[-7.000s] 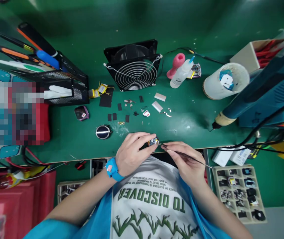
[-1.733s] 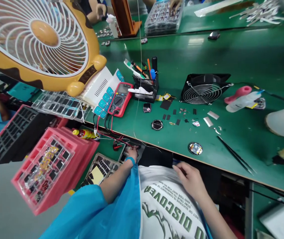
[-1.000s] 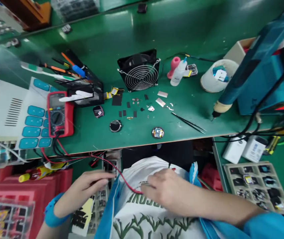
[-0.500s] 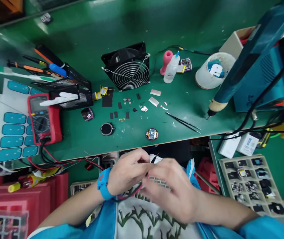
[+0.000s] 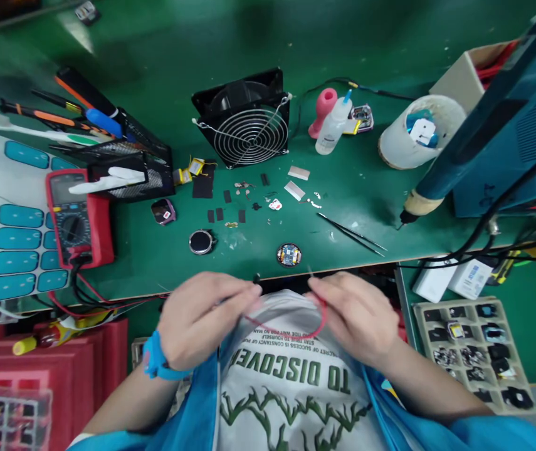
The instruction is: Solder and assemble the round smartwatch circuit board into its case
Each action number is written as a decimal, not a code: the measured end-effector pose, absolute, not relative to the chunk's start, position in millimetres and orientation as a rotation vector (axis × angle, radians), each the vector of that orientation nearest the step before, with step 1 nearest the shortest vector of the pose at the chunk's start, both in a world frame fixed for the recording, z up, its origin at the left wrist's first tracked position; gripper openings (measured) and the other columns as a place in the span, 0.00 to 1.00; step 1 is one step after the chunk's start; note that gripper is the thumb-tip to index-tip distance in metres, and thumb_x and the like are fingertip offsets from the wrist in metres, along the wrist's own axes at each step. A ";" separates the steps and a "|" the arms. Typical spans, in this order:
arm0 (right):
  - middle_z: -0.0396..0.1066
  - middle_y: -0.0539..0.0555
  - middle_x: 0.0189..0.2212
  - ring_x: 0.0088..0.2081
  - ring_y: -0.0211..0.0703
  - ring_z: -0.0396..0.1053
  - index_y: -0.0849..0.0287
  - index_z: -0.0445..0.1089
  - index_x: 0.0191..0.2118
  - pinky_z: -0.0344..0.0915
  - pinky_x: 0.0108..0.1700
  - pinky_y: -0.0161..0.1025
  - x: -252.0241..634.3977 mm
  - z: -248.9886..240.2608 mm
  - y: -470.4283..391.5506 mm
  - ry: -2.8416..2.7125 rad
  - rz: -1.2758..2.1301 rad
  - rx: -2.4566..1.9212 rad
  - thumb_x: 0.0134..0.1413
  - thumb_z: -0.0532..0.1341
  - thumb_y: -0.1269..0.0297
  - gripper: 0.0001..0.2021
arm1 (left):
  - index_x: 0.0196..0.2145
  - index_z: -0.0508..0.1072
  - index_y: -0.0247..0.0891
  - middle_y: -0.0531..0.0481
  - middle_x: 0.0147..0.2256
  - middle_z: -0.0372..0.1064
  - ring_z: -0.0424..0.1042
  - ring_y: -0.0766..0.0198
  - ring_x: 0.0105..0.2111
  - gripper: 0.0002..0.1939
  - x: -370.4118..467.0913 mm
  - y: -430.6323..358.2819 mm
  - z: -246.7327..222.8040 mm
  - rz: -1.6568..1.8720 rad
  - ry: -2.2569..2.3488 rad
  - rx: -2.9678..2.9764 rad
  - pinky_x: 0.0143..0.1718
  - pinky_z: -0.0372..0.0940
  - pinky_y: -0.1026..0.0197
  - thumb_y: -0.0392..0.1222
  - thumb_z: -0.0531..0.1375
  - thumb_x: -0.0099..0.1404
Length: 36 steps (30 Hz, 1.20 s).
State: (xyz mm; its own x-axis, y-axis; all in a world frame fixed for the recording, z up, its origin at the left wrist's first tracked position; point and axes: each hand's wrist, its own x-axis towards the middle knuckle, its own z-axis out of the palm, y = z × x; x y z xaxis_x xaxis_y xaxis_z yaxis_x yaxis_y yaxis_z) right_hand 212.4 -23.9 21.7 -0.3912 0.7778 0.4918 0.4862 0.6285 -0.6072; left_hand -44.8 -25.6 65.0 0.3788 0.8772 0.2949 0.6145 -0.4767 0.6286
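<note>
My left hand (image 5: 204,316), with a blue band at the wrist, is closed in front of the bench edge. A small black tip (image 5: 257,277) sticks out of its pinch, likely a multimeter probe; its body is hidden by the fingers. Opposite, my right hand (image 5: 359,316) pinches a thin multimeter probe whose metal tip (image 5: 310,271) points up. Its red lead (image 5: 323,322) loops across my shirt towards the left hand. Just beyond the hands, an opened round watch body (image 5: 289,255) lies on the green bench (image 5: 164,275). The red multimeter (image 5: 77,219) stands at left.
Tweezers (image 5: 351,234), a round watch face (image 5: 201,242) and a purple-cased watch (image 5: 163,212) lie on the bench. Behind stand a black fan (image 5: 249,125), a dropper bottle (image 5: 333,128) and a white cup (image 5: 394,147). A blue electric screwdriver (image 5: 456,166) hangs at right, above a parts tray (image 5: 528,382).
My hands were together over my lap and have moved apart, left hand to the left, right hand to the right. The red lead now spans between them.
</note>
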 end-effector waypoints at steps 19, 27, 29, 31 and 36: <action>0.83 0.53 0.38 0.42 0.44 0.82 0.56 0.75 0.49 0.78 0.56 0.52 201.5 -18.4 -4.8 -1.785 0.647 -1.049 0.64 0.65 0.74 0.11 | 0.42 0.84 0.40 0.46 0.44 0.82 0.83 0.60 0.42 0.05 -44.0 -17.5 12.1 1.023 1.488 1.677 0.46 0.81 0.57 0.36 0.68 0.68; 0.81 0.53 0.35 0.37 0.41 0.80 0.54 0.79 0.47 0.78 0.38 0.38 217.3 -11.2 3.0 -1.771 0.782 -1.072 0.62 0.65 0.76 0.12 | 0.39 0.79 0.39 0.48 0.40 0.84 0.85 0.60 0.33 0.03 -12.6 -17.2 15.8 1.231 1.358 1.192 0.37 0.82 0.63 0.38 0.65 0.72; 0.82 0.53 0.37 0.37 0.41 0.81 0.53 0.79 0.47 0.78 0.39 0.37 220.3 -10.8 3.9 -1.796 0.802 -1.095 0.61 0.65 0.77 0.13 | 0.38 0.79 0.38 0.48 0.39 0.84 0.85 0.59 0.37 0.02 -2.2 -17.7 14.1 1.212 1.383 1.141 0.42 0.83 0.60 0.37 0.66 0.71; 0.82 0.53 0.37 0.38 0.40 0.81 0.53 0.79 0.48 0.79 0.40 0.37 223.7 -11.0 4.1 -1.826 0.786 -1.126 0.61 0.65 0.79 0.14 | 0.37 0.80 0.39 0.51 0.38 0.84 0.85 0.60 0.37 0.02 4.8 -17.7 11.5 1.201 1.453 1.182 0.43 0.82 0.62 0.34 0.69 0.67; 0.83 0.54 0.37 0.39 0.42 0.82 0.55 0.75 0.50 0.80 0.43 0.37 224.8 -14.6 2.0 -1.940 0.603 -1.158 0.62 0.64 0.78 0.15 | 0.35 0.81 0.39 0.53 0.36 0.83 0.84 0.63 0.36 0.05 7.4 -18.0 5.6 1.206 1.540 1.351 0.42 0.79 0.64 0.31 0.71 0.64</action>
